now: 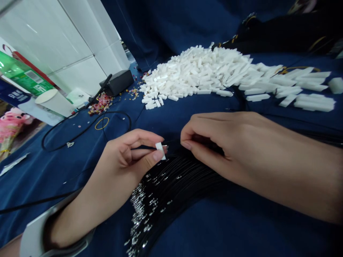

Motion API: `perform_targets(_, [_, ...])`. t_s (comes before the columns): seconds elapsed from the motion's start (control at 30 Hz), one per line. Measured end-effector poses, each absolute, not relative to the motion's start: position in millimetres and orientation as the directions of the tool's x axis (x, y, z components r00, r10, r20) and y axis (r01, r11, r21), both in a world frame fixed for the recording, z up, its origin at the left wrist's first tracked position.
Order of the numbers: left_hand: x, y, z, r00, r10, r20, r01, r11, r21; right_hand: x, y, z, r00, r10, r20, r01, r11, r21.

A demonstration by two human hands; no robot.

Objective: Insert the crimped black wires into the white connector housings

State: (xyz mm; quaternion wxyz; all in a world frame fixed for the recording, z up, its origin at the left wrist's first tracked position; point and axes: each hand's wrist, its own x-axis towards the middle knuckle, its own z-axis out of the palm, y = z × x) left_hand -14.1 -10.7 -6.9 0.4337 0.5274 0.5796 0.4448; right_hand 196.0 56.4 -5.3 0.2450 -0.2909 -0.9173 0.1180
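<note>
My left hand (128, 153) pinches a small white block (160, 149) between thumb and forefinger, just above a bundle of thin black cords (171, 185) with small silver ends. My right hand (222, 142) lies beside it with fingers curled together over the cords, pinching something dark that I cannot make out. The two hands' fingertips are a short gap apart. Behind them a large heap of white blocks (198, 71) spreads over the blue cloth (66, 167).
At the left stand a white paper cup (55, 101), a green bottle (24, 76) and a black box (118, 82). A black cable (80, 132) loops over the cloth near a pile of coloured bits (100, 103). Longer white pieces (302, 89) lie at the right.
</note>
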Motion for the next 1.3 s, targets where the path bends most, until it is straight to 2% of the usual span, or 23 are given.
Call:
perform_targets(0.23, [-10.0, -10.0, -5.4, -0.065, 0.998, -0.024, 0.23, 0.038, 0.973, 194.7, 55.9, -9.3, -0.713, 0.606, 0.353, 0.466, 0.785, -0.408])
perform_targets(0.33, [-7.1, -12.0, -4.7, -0.073, 0.997, -0.016, 0.248, 0.034, 0.968, 194.8, 55.4, -14.3, -0.751, 0.567, 0.339, 0.436, 0.811, -0.391])
perform_targets(0.47, [-2.8, -14.9, -3.1, -0.106, 0.994, 0.021, 0.294, 0.011, 0.956, 196.1, 54.7, -21.4, -0.775, 0.498, 0.389, 0.381, 0.86, -0.341])
perform_targets(0.67, [0.3, -18.7, -2.2, -0.143, 0.986, 0.081, 0.359, -0.025, 0.933, 195.6, 52.5, -25.8, -0.756, 0.517, 0.401, 0.376, 0.845, -0.381])
perform_targets(1.0, [-1.1, -19.7, -4.4, -0.104, 0.991, 0.082, 0.35, -0.04, 0.936, 196.8, 50.5, -22.5, -0.783, 0.46, 0.419, 0.367, 0.885, -0.287])
perform_targets(1.07, [-3.2, -17.1, -4.3, -0.099, 0.99, 0.096, 0.34, -0.058, 0.939, 198.0, 50.2, -18.9, -0.782, 0.42, 0.461, 0.343, 0.907, -0.245])
perform_targets(1.17, [-6.0, -12.5, -3.6, -0.099, 0.988, 0.122, 0.343, -0.082, 0.936, 199.3, 52.0, -12.4, -0.826, 0.259, 0.501, 0.228, 0.966, -0.124])
perform_targets(1.23, [-7.4, -10.6, -3.2, -0.099, 0.986, 0.133, 0.363, -0.089, 0.927, 199.7, 54.3, -7.8, -0.887, 0.169, 0.43, 0.155, 0.986, -0.069])
perform_targets(1.3, [-8.3, -10.1, -3.0, -0.097, 0.986, 0.134, 0.38, -0.088, 0.921, 199.7, 56.8, -3.0, -0.919, 0.176, 0.353, 0.151, 0.984, -0.097])
